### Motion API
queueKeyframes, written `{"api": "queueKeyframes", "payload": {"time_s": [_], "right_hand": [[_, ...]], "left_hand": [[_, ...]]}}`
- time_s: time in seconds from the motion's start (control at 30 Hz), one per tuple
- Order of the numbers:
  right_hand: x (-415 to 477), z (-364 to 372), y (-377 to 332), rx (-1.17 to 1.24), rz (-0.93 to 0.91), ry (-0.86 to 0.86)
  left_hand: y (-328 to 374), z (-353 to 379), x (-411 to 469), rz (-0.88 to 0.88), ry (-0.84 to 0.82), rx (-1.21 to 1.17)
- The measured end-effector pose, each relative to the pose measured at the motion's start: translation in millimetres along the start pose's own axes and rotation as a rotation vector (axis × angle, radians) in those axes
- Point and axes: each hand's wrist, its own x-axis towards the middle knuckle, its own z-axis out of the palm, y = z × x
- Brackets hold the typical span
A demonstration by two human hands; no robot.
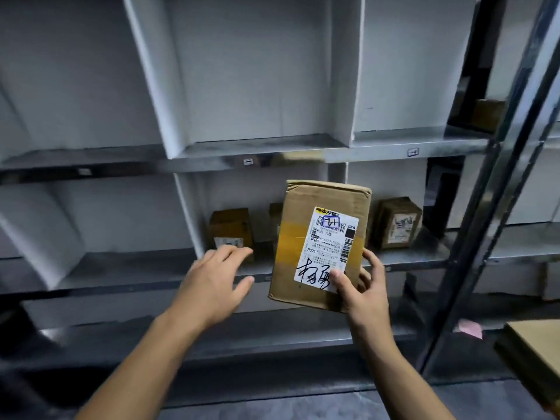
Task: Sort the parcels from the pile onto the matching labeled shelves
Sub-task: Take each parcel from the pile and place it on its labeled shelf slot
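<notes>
A brown cardboard parcel [300, 237] with yellow tape and a white shipping label is held upright in front of the metal shelving. My right hand [363, 294] grips its lower right corner, thumb on the label. My left hand [213, 281] hovers to the parcel's left with fingers spread, holding nothing and not touching the box. Behind the parcel, the middle shelf [136, 268] carries a small yellow-taped box [231, 230] and a wrapped brown box [397, 222]. Small tags [248, 161] [412, 152] sit on the edge of the shelf above.
White dividers [157, 74] split the upper shelf into bays. Dark steel uprights [485, 207] stand at the right, with another box [488, 113] beyond them. A cardboard box corner [536, 353] juts in at the lower right, with a pink slip [471, 328] beside it.
</notes>
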Motion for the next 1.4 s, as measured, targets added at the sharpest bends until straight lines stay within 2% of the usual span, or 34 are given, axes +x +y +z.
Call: {"api": "queueKeyframes", "payload": {"time_s": [0.13,0.6,1.03,1.4], "right_hand": [[-13.7,68.7,9.3,0.057,0.022,-0.111],[-58.8,257.7,67.7,0.041,0.143,-0.527],[-43.1,480.5,114.7,0.128,0.131,-0.864],[-111.1,647.7,160.7,0.178,0.216,-1.074]], "left_hand": [[-52.3,-19.4,-30.4,-0.066,0.039,0.032],[-200.6,-39.6,-161.8,-0.536,0.007,0.131],[-347.7,-73.0,-185.5,-0.874,0.175,0.146],[-465.7,-97.9,-266.8,-1.121,0.242,0.119]]}}
